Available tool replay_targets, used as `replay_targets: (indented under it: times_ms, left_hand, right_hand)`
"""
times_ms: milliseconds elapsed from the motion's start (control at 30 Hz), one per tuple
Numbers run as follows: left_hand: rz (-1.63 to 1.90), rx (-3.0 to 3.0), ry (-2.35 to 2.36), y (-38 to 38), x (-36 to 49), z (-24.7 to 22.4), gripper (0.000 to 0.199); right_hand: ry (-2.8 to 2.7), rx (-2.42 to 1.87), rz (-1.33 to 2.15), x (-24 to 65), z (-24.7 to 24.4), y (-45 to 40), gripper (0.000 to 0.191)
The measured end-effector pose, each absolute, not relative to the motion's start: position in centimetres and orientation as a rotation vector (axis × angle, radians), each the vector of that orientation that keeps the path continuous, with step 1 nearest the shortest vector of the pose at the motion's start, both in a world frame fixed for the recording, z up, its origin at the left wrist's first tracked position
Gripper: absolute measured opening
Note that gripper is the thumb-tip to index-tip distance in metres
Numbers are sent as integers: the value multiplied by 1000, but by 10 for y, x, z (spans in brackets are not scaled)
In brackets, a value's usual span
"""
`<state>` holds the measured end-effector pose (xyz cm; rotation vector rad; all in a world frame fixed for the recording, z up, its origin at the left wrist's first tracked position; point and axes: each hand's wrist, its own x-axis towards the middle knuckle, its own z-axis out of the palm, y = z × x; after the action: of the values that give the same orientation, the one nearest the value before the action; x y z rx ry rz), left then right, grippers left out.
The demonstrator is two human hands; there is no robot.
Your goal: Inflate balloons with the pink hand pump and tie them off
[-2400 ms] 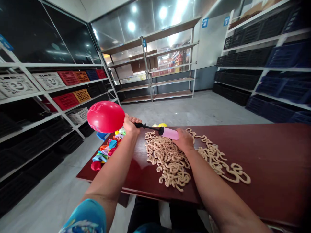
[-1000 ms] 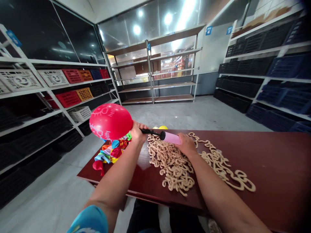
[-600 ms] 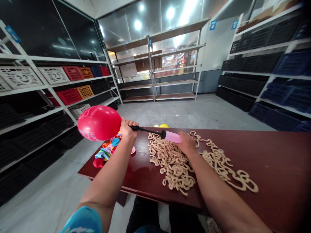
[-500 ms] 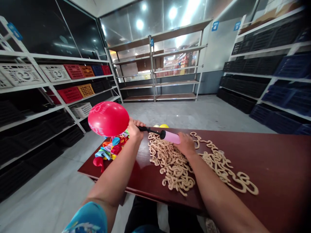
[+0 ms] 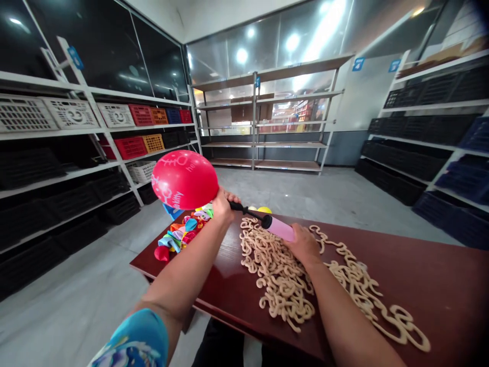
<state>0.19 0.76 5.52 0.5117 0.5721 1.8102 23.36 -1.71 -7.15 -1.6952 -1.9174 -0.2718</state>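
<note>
red balloon (image 5: 184,179) past table (image 5: 439,275) edge, probably

Balloon neck (image 5: 214,200) — hidden by left hand (image 5: 222,206)

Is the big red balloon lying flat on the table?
No, the red balloon is blown up and held in the air by the left hand, beyond the edge of the table.
</note>
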Motion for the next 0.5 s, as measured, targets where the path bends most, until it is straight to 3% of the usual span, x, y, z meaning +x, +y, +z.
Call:
replay_targets:
  times_ms: [200, 500]
  left_hand:
    - [1884, 550, 581, 8, -38, 75, 48]
    - [1817, 411, 560, 2, 31, 31, 49]
  right_hand:
    - [-1943, -1686, -286, 230, -73, -14, 29]
    - [-1965, -1704, -304, 226, -69, -20, 29]
